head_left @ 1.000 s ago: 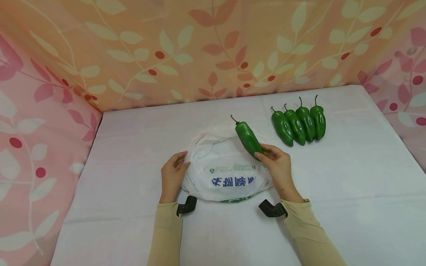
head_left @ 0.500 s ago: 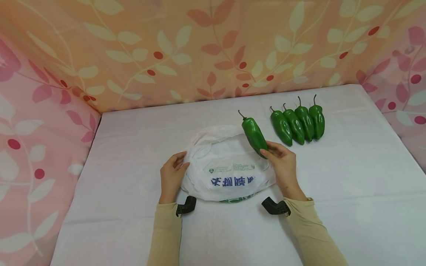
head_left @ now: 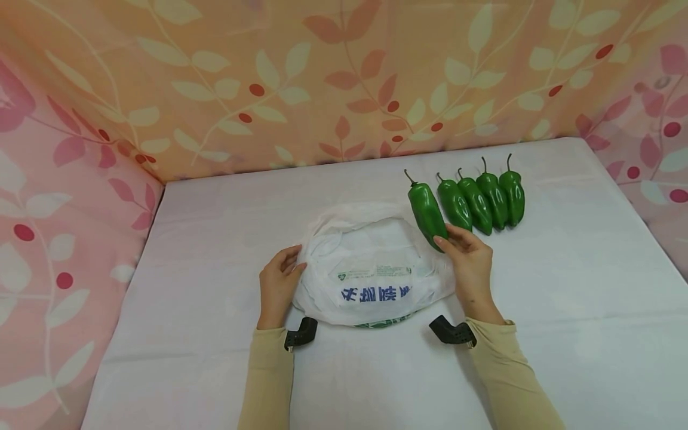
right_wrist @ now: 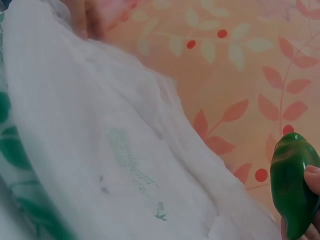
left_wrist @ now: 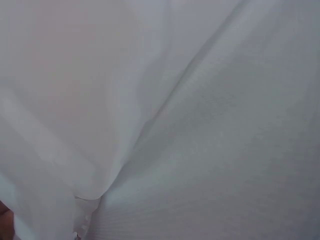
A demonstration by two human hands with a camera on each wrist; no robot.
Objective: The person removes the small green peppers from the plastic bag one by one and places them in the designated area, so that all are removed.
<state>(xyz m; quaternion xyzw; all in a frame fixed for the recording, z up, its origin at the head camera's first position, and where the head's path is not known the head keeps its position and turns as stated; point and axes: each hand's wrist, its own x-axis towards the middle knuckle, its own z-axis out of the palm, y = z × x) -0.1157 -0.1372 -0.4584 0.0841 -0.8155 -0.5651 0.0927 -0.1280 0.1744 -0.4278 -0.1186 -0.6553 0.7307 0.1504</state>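
Note:
My right hand (head_left: pixel 469 263) pinches the lower end of a green pepper (head_left: pixel 426 212), its stem pointing up and away, over the right rim of a white plastic bag (head_left: pixel 376 251). In the right wrist view the pepper (right_wrist: pixel 294 185) sits at the right edge with a thumb (right_wrist: pixel 313 177) across it. Blue and green print shows on the bag, whose mouth is spread wide. At the bag's left rim my left hand (head_left: pixel 279 283) pinches the plastic between thumb and fingers. White plastic (left_wrist: pixel 100 100) covers much of the left wrist view, leaving only a sliver of finger visible.
Several green peppers (head_left: pixel 482 200) lie side by side at the back right of the white-covered table (head_left: pixel 204 239), close to the held pepper. Floral cloth (head_left: pixel 344 77) hangs behind the table and along both sides.
My right hand has carried the pepper to the right, from over the bag's mouth to its right rim, beside the row of peppers. My left hand has stayed put.

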